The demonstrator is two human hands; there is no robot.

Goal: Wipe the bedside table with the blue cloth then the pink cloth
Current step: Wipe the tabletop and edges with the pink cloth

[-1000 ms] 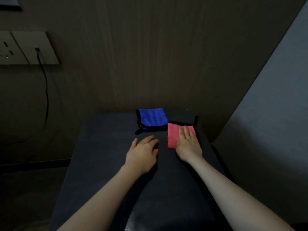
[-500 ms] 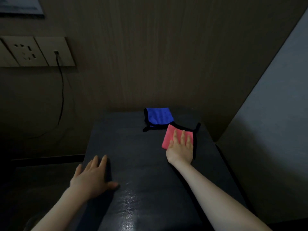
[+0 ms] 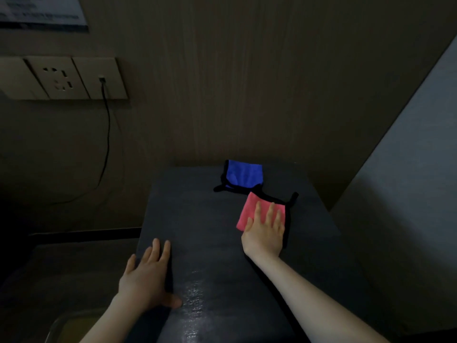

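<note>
The dark bedside table point(image 3: 207, 224) fills the lower middle of the head view. A folded blue cloth point(image 3: 243, 176) with black trim lies at its back edge, untouched. Just in front of it lies a pink cloth point(image 3: 249, 211) with black trim. My right hand point(image 3: 265, 231) presses flat on the pink cloth, fingers spread, covering its near part. My left hand point(image 3: 148, 278) rests flat on the table's front left edge, thumb out on the top, holding nothing.
A wood-panel wall stands right behind the table. Wall sockets point(image 3: 61, 79) sit at the upper left with a black cable point(image 3: 107, 134) hanging down. A pale grey surface point(image 3: 400, 194) rises along the table's right side. A wet sheen shows near the table's front.
My left hand went from beside the pink cloth to the table's front left edge. My right hand stayed flat on the pink cloth, which has turned and slid a little towards me.
</note>
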